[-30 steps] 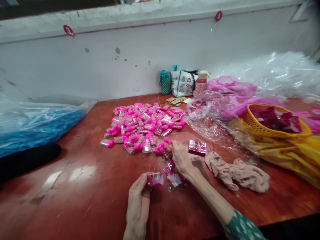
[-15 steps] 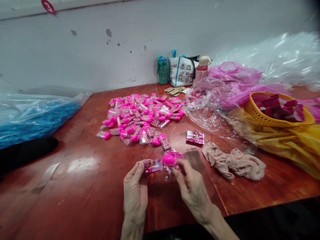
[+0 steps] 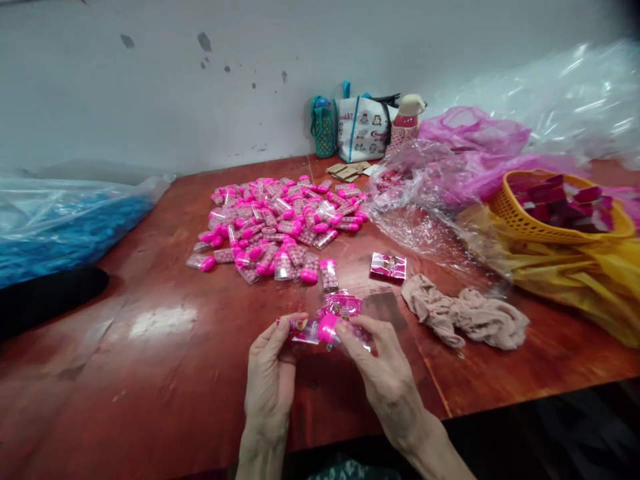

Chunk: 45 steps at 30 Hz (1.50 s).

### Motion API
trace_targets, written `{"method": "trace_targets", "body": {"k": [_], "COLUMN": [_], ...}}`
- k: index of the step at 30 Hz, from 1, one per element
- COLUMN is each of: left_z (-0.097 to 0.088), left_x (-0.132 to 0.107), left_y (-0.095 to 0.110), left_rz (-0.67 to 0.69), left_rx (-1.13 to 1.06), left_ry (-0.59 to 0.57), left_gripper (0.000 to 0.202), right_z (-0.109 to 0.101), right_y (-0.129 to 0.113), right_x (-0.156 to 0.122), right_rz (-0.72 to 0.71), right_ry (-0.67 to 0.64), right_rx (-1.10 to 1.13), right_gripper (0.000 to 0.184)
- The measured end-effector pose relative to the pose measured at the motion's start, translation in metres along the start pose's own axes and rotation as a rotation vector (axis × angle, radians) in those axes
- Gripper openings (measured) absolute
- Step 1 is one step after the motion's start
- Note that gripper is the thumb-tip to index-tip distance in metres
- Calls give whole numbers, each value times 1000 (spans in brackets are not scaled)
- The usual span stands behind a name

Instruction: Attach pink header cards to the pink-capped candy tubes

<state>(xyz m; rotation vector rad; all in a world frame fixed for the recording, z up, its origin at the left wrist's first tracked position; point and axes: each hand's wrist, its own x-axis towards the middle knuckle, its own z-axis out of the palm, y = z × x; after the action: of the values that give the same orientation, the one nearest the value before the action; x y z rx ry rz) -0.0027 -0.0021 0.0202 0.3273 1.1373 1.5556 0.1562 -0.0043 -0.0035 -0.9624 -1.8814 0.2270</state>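
My left hand (image 3: 270, 377) pinches a clear and pink printed plastic sleeve (image 3: 303, 331) between thumb and fingers. In my right hand (image 3: 390, 377) is a small candy bottle (image 3: 329, 329), its pink cap pointing left against the sleeve's right end. I cannot tell whether the cap is inside the sleeve. Just beyond the fingers lie more pink printed sleeves (image 3: 344, 304) on the table. A single capped bottle of pink candy balls (image 3: 329, 275) stands apart from a large heap of similar bottles (image 3: 270, 227).
A stack of pink printed packets (image 3: 389, 267) and a crumpled beige cloth (image 3: 467, 315) lie right. Behind them are a yellow basket (image 3: 505, 207) and clear plastic film (image 3: 415, 220). A bag of blue pieces (image 3: 75, 230) sits left; a patterned bag (image 3: 361, 130) stands at the wall.
My right hand has turned the bottle so its pink cap now faces left and meets the sleeve. The left hand keeps its pinch. The whole view has shifted slightly.
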Motion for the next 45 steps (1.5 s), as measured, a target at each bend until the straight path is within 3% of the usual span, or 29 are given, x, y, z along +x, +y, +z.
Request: {"method": "trace_targets", "body": {"k": [5,11,16,20,27,30,35,38,41,45], "left_z": [0,4,6,9,18,24,29,29,28,25], "left_x": [-1,0,1,1,-9,-13,-13,-12,-13,-13], "left_y": [-3,-9,-12,-15,-27,-29,-30,-32,-35,-38], "left_rz": [16,44,146,185,10,-32,42,147,212,113], "left_rx": [53,87,107,41,-25,-26,-31,10,48,-71], "left_ry": [-36,-25,45,95,-33,-62,-19,-10,-81,-162], "left_gripper": [17,16,17,30,17,14,18,29,42,36], "right_z": [3,2,0,2,5,5,3,4,4,5], "right_y": [-2,-13,-14,-16,-16,-19,-25,-25,-24,-24], "right_x": [-5,-6,-8,-11,-15,-15,-14,-15,-16,-17], "right_rz": [7,132,225,196,146,211,434,465,460,548], "right_ry": [-9,-84,-78,-24,62,54,40,55,84,72], "right_rx": [-55,182,294,295,265,301,360,380,388,486], "right_gripper": [42,50,46,50,53,51,44,43,44,41]}}
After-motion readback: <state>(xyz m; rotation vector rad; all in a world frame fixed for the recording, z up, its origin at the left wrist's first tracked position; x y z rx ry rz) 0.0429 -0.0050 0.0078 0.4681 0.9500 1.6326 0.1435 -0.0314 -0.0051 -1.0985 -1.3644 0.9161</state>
